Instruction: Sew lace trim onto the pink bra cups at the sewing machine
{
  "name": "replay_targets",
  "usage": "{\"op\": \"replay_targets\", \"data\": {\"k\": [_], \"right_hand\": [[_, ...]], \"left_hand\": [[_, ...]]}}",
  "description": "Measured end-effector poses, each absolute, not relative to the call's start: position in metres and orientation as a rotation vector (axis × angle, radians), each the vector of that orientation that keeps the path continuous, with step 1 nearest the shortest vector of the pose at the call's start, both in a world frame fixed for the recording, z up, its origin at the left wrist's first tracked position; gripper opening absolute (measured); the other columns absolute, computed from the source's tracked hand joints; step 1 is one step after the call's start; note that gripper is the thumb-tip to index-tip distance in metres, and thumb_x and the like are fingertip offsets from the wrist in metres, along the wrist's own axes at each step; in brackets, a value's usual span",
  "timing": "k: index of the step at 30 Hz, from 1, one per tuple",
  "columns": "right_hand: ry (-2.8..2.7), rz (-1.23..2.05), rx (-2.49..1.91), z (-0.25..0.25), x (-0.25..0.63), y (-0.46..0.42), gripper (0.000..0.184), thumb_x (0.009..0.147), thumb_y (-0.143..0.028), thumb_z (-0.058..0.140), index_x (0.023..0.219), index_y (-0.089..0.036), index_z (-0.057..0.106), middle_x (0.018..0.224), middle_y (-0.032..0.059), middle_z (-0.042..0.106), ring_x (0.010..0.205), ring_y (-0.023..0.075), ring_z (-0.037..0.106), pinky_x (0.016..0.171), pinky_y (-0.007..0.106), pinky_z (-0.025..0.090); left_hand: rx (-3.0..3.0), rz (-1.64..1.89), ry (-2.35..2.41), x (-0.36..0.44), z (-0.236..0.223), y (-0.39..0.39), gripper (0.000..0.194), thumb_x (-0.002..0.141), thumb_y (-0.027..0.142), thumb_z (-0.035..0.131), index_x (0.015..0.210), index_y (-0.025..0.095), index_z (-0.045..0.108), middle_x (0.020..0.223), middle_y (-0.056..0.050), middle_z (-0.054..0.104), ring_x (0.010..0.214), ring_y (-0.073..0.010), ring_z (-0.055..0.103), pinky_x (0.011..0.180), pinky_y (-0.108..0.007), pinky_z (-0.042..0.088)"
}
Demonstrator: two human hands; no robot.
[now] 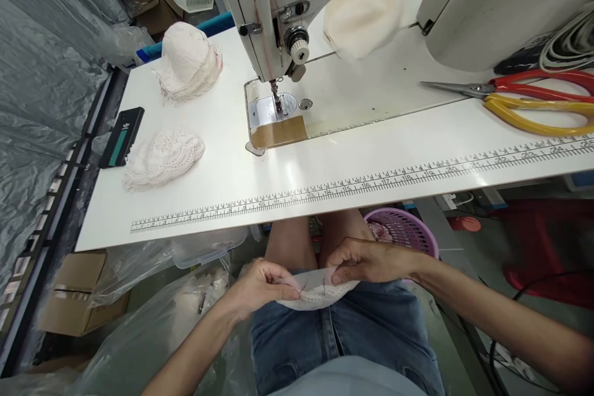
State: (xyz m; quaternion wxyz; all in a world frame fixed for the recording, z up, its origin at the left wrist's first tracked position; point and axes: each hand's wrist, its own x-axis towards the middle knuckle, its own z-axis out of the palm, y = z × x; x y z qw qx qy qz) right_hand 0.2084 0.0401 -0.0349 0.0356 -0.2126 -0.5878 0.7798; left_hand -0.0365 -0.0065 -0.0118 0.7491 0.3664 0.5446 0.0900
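Over my lap, a white fabric piece [315,298] with a lacy lower part and a sheer upper edge stretches between my hands. My left hand [266,288] pinches its left end between thumb and fingers. At its right end, the thumb and fingers of my right hand [355,260] are closed on the cloth. Short dark reddish threads show on the fabric near both hands. Beyond the table edge stands a sewing machine [278,43], its needle and presser foot above the metal plate.
On the white table [223,167] lie a stack of white fabric cups [188,62], a lacy white piece [164,158], a dark case [121,138], scissors [492,90] and cream fabric [364,15]. A printed ruler [325,195] runs along its front edge. A purple basket [417,229] stands below.
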Motion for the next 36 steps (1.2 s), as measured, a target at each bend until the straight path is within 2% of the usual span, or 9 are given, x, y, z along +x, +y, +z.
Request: {"op": "replay_targets", "data": {"k": [5, 15, 19, 23, 25, 28, 36], "right_hand": [[-1.862, 2.343, -0.671, -0.031, 0.202, 0.040, 0.031, 0.077, -0.041, 0.063, 0.086, -0.011, 0.069, 0.074, 0.0019, 0.061, 0.067, 0.0134, 0.053, 0.058, 0.021, 0.037], [-1.731, 2.399, -0.731, -0.039, 0.212, 0.041, 0.029, 0.077, -0.042, 0.064, 0.075, -0.013, 0.068, 0.070, 0.0019, 0.061, 0.067, 0.0139, 0.054, 0.060, 0.023, 0.039], [-1.756, 2.362, -0.749, -0.043, 0.217, 0.041, 0.028, 0.079, -0.041, 0.063, 0.078, -0.014, 0.068, 0.080, 0.0035, 0.062, 0.076, 0.0158, 0.056, 0.067, 0.024, 0.041], [-1.855, 2.286, -0.756, -0.041, 0.211, 0.039, 0.030, 0.079, -0.044, 0.062, 0.084, -0.015, 0.066, 0.086, 0.0032, 0.060, 0.078, 0.0158, 0.055, 0.066, 0.024, 0.040], [-1.893, 2.204, -0.762, -0.038, 0.204, 0.037, 0.029, 0.079, -0.044, 0.063, 0.085, -0.016, 0.065, 0.084, 0.0018, 0.057, 0.077, 0.0147, 0.053, 0.064, 0.023, 0.038], [-1.908, 2.104, -0.784, -0.037, 0.198, 0.035, 0.028, 0.081, -0.043, 0.060, 0.077, -0.016, 0.062, 0.076, -0.0003, 0.053, 0.072, 0.0133, 0.050, 0.062, 0.023, 0.036], [-1.797, 2.226, -0.855, -0.042, 0.205, 0.031, 0.023, 0.082, -0.040, 0.060, 0.084, -0.017, 0.061, 0.074, -0.0011, 0.054, 0.067, 0.0129, 0.047, 0.059, 0.022, 0.035]], "left_hand": [[0.805, 0.197, 1.211, -0.031, -0.008, -0.003, 0.028, 0.059, 0.035, 0.079, 0.073, 0.012, 0.074, 0.065, -0.005, 0.068, 0.056, -0.0089, 0.053, 0.055, -0.019, 0.038], [0.876, 0.172, 1.127, -0.027, -0.009, 0.001, 0.028, 0.062, 0.034, 0.076, 0.079, 0.012, 0.073, 0.060, -0.001, 0.061, 0.054, -0.0090, 0.048, 0.053, -0.020, 0.035], [1.002, 0.171, 1.098, -0.027, -0.011, 0.003, 0.023, 0.066, 0.031, 0.073, 0.081, 0.014, 0.073, 0.068, -0.002, 0.065, 0.060, -0.0102, 0.052, 0.057, -0.020, 0.037], [1.183, 0.169, 1.141, -0.022, -0.011, 0.004, 0.021, 0.068, 0.032, 0.071, 0.080, 0.015, 0.073, 0.062, 0.000, 0.063, 0.057, -0.0093, 0.050, 0.053, -0.018, 0.033], [1.224, 0.172, 1.154, -0.019, -0.010, 0.005, 0.018, 0.069, 0.029, 0.069, 0.079, 0.015, 0.073, 0.061, 0.000, 0.062, 0.057, -0.0094, 0.050, 0.053, -0.018, 0.034], [1.248, 0.194, 1.170, -0.018, -0.010, 0.005, 0.017, 0.070, 0.028, 0.068, 0.079, 0.014, 0.072, 0.064, 0.000, 0.063, 0.060, -0.0103, 0.052, 0.056, -0.018, 0.036], [1.294, 0.204, 1.257, -0.020, -0.007, 0.006, 0.018, 0.068, 0.029, 0.069, 0.079, 0.016, 0.071, 0.069, 0.000, 0.062, 0.065, -0.0115, 0.052, 0.059, -0.018, 0.037]]}}
